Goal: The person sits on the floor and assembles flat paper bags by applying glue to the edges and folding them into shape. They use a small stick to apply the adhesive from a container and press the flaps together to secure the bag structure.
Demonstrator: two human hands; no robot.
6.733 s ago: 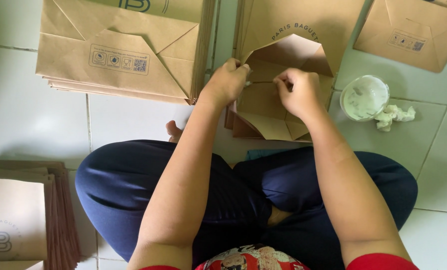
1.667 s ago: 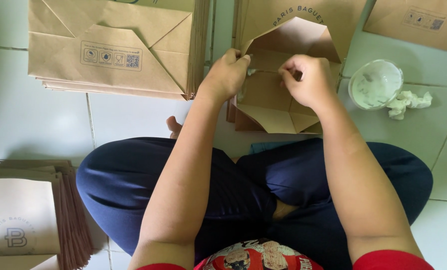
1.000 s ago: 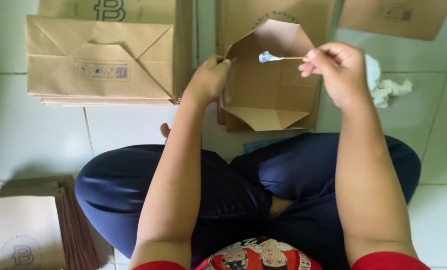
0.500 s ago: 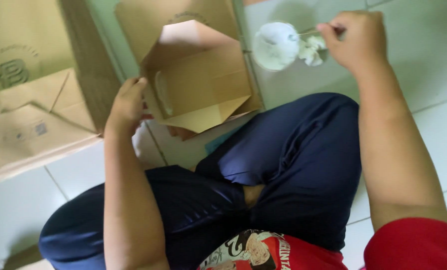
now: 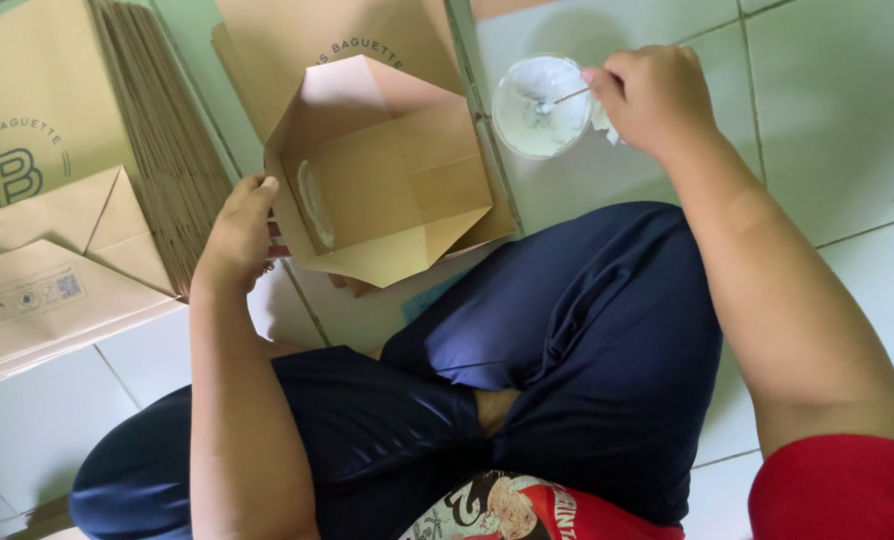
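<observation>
A brown paper bag (image 5: 387,180) lies on the tiled floor ahead of my knees, its bottom flaps spread open, with a streak of white glue on the left inner flap. My left hand (image 5: 237,235) rests on the bag's left edge, fingers pressing it down. My right hand (image 5: 652,95) is at the upper right, gripping a thin stick (image 5: 567,97) whose tip dips into a small clear cup of white glue (image 5: 539,105). A crumpled white tissue peeks out beside that hand.
A thick stack of flat brown paper bags (image 5: 77,200) lies at the left. More bags lie under and behind the open one. My crossed legs in dark blue trousers (image 5: 567,340) fill the lower middle. Pale tiles (image 5: 827,130) lie to the right.
My right hand lifted the stick away from the bag's flaps and carried it right to the glue cup. My left hand slid to the bag's left edge. The view has tilted.
</observation>
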